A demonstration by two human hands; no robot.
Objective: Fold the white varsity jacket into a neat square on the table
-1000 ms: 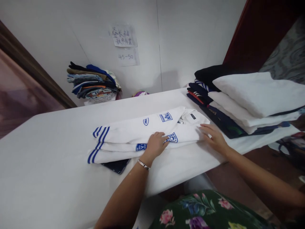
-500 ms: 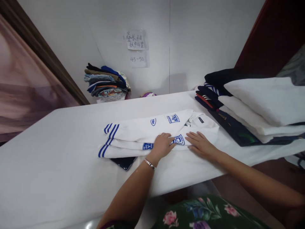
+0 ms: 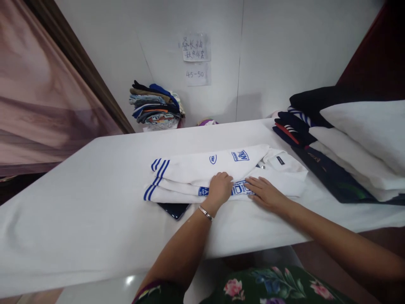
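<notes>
A white long-sleeved jacket [image 3: 190, 169] with blue stripes and blue printed patches lies folded lengthwise on the white-covered table [image 3: 95, 219]. Its collar points right and its striped cuff and hem end left. My left hand [image 3: 220, 188] is on the front edge near the middle, fingers curled in on the fabric. Just right of it, my right hand [image 3: 265, 193] rests with fingers stretched out flat over the blue print. A dark, glossy phone-like object [image 3: 175, 210] sticks out from under the jacket's near left edge, partly hidden.
Folded dark and white garments [image 3: 357, 147] are piled at the right end of the table. Behind the table's far edge stands a stack of folded clothes [image 3: 156, 105], with a purple and white item [image 3: 207, 122] beside it. Handwritten paper signs [image 3: 196, 48] hang on the wall.
The view has shifted, so everything sits farther right. My left hand's fingers have drawn in on the fabric, and more blue print shows between my hands. My right hand stays flat on the jacket.
</notes>
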